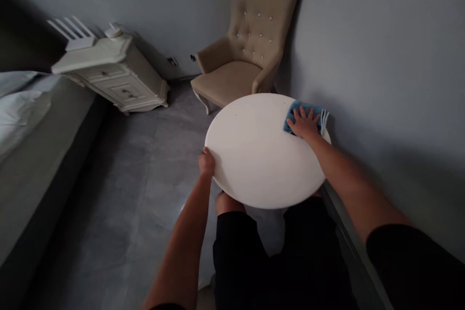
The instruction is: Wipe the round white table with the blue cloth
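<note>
A round white table [261,155] stands in front of me, above my knees, with a few tiny dark specks on its top. My left hand [207,162] grips its left edge, thumb on top and the other fingers hidden beneath the rim. On the far right part of the tabletop lies a blue cloth [289,123] with white stripes or strands at its right end. Flat on this cloth rests my right hand [305,123], fingers spread and pressing down.
Behind the table is a beige tufted armchair [232,80] against the wall. A white nightstand [125,82] carrying a white router [78,36] stands at the left. The bed [43,155] runs along the left side, with grey floor [145,179] between. A wall [392,58] rises close at right.
</note>
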Demonstrator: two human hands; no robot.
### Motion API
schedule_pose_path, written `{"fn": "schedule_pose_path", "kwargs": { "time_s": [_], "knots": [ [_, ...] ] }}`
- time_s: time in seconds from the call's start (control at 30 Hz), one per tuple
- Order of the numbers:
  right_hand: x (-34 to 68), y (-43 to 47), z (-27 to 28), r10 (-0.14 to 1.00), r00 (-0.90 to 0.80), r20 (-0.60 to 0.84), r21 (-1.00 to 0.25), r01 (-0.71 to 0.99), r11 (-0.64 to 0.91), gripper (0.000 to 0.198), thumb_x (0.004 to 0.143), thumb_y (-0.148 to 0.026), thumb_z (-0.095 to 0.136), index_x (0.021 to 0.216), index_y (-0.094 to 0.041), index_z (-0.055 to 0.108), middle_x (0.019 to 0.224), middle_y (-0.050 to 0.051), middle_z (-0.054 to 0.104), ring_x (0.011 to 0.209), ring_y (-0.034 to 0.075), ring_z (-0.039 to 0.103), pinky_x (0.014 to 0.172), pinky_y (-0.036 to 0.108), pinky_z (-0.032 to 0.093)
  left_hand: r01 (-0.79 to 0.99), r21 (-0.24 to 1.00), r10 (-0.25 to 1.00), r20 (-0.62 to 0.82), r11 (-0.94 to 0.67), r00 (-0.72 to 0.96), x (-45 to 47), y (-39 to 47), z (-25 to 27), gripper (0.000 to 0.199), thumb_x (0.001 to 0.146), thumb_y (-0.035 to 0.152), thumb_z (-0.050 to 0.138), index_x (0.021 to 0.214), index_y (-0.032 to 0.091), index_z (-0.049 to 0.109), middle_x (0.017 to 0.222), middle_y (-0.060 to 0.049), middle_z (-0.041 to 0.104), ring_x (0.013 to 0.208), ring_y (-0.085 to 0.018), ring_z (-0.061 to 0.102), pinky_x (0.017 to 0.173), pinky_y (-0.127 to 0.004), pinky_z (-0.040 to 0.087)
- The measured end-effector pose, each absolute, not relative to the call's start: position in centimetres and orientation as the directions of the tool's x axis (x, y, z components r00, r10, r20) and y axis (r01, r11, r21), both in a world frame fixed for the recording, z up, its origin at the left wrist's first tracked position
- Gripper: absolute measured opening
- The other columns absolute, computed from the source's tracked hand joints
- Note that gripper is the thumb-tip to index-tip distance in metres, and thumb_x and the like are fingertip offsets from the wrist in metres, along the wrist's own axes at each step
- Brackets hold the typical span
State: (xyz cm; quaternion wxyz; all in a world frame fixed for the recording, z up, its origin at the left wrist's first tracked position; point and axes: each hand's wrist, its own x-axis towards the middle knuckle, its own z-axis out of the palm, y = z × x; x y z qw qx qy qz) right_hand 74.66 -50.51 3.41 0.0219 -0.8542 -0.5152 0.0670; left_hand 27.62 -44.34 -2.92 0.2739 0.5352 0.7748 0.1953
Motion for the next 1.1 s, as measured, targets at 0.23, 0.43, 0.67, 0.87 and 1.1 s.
{"fn": "schedule_pose_path", "kwargs": {
  "time_s": [0.23, 0.43, 0.67, 0.87, 1.1],
  "knots": [
    [61.7, -38.0, 3.6, 0.963, 0.262, -0.056, -0.175, 0.947, -0.268, 0.086, 0.118, -0.064, 0.033, 0.190, -0.018, 0.035, 0.200, 0.014, 0.018, 0.181, 0.057, 0.010, 0.141, 0.088, 0.005, 0.685, 0.594, 0.907, -0.273, 0.422, -0.322, 27.5, -43.4, -3.4, 0.067, 0.125, 0.042, 0.027, 0.146, 0.006, 0.078, 0.152, -0.031, 0.077, 0.148, -0.038, 0.074, 0.121, -0.044, 0.057],
    [50.6, -48.7, 3.9, 0.994, -0.107, 0.026, -0.242, 0.964, 0.110, 0.081, 0.117, -0.064, 0.048, 0.185, -0.020, 0.047, 0.197, 0.009, 0.027, 0.181, 0.053, 0.018, 0.143, 0.082, 0.010, 0.702, 0.574, 0.906, -0.249, 0.422, -0.342, 28.1, -44.4, -2.0, 0.069, 0.125, 0.045, 0.026, 0.139, 0.007, 0.082, 0.141, -0.031, 0.082, 0.140, -0.039, 0.078, 0.115, -0.045, 0.061],
    [53.3, -67.8, 1.8, 0.964, -0.264, -0.001, -0.170, 0.950, 0.260, 0.081, 0.112, -0.080, 0.044, 0.184, -0.045, 0.048, 0.196, -0.010, 0.025, 0.185, 0.043, 0.018, 0.149, 0.070, 0.025, 0.727, 0.535, 0.902, -0.240, 0.431, -0.358, 28.9, -46.0, -0.4, 0.068, 0.125, 0.042, 0.026, 0.139, 0.005, 0.080, 0.145, -0.034, 0.079, 0.143, -0.041, 0.076, 0.118, -0.049, 0.060],
    [66.5, -66.5, 2.2, 0.996, 0.041, -0.074, -0.077, 0.996, -0.046, 0.078, 0.116, -0.064, 0.045, 0.186, -0.029, 0.048, 0.196, 0.007, 0.030, 0.183, 0.052, 0.018, 0.144, 0.083, 0.019, 0.731, 0.521, 0.898, -0.252, 0.441, -0.362, 28.9, -45.7, -0.6, 0.066, 0.125, 0.040, 0.024, 0.138, 0.007, 0.080, 0.144, -0.032, 0.080, 0.143, -0.039, 0.076, 0.116, -0.047, 0.061],
    [64.1, -49.5, 4.2, 0.968, 0.238, -0.082, -0.123, 0.961, -0.247, 0.086, 0.117, -0.065, 0.039, 0.190, -0.018, 0.038, 0.199, 0.013, 0.018, 0.182, 0.057, 0.012, 0.142, 0.087, 0.012, 0.747, 0.495, 0.895, -0.235, 0.445, -0.378, 28.9, -44.5, -1.1, 0.063, 0.124, 0.038, 0.028, 0.132, 0.006, 0.082, 0.136, -0.035, 0.081, 0.138, -0.042, 0.079, 0.116, -0.052, 0.062]
  ]
}}
